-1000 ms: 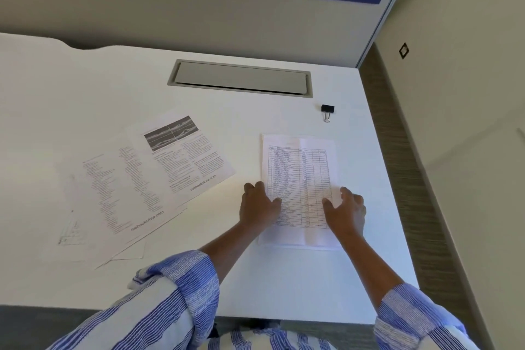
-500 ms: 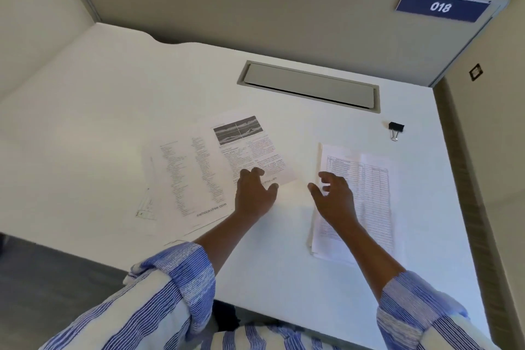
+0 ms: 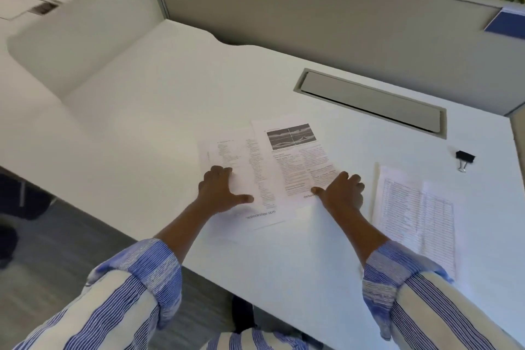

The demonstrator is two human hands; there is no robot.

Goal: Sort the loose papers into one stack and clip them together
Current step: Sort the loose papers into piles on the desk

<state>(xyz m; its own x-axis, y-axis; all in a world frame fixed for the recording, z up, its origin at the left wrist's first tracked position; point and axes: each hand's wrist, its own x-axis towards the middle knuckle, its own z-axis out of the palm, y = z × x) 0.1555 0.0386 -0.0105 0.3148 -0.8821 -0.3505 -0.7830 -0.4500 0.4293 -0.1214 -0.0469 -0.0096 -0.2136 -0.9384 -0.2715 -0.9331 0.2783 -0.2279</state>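
Head view, the only one: white desk (image 3: 142, 128) with a grey cable hatch (image 3: 369, 101) set in near the partition. Two overlapping loose sheets lie mid-desk, fanned and skewed: a picture page (image 3: 295, 156) on top toward the right, a list page (image 3: 247, 167) under it toward the left; faint edges of further paper show beneath, count unclear. Left hand (image 3: 220, 189) flat on the list page, fingers spread, palm down, grip apart and clamped on nothing. Right hand (image 3: 342, 192) flat on the lower right corner of the picture page, fingers likewise spread, nothing pinched. A table sheet (image 3: 414, 213) lies apart to the right, near the desk's right side, untouched. Black binder clip (image 3: 464, 158) sits beyond it, well clear of all paper. Judgement: step in hand is gathering the fanned pages. To do it well, press lightly and slide both palms inward so the sheets rotate into line rather than buckle, then lift and tap the edges square on the desk before laying them on the table sheet; clip last, at one corner
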